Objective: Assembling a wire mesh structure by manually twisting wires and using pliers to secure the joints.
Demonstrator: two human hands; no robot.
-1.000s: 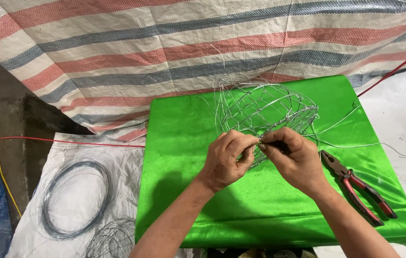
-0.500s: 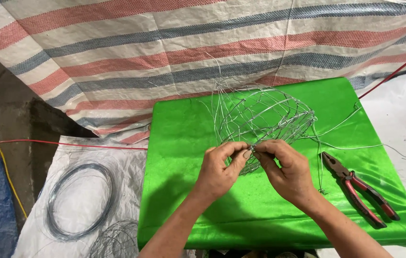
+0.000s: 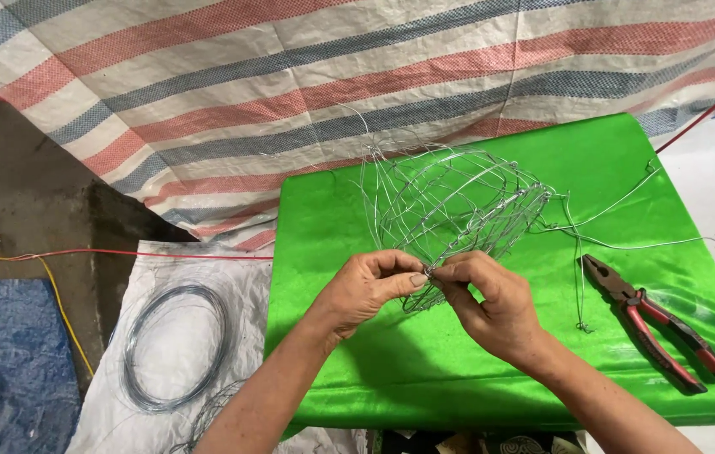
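A basket-shaped frame of thin silver wire (image 3: 458, 202) lies on its side on a bright green cloth (image 3: 332, 227). My left hand (image 3: 366, 290) and my right hand (image 3: 492, 307) meet at the frame's near rim. Both pinch the wire there between thumb and fingertips, with the fingertips almost touching. Loose wire ends (image 3: 618, 219) trail from the frame to the right across the cloth.
Red-handled pliers (image 3: 656, 324) lie on the cloth to the right of my right hand. A coil of dark wire (image 3: 174, 345) rests on a white sack at lower left. A striped tarp (image 3: 290, 84) hangs behind. A red cable (image 3: 122, 252) and a yellow cable (image 3: 63, 311) run along the floor at left.
My hands have shifted slightly along the near rim while keeping their pinch on the wire. The view has moved a little, so the frame and cloth sit further right.
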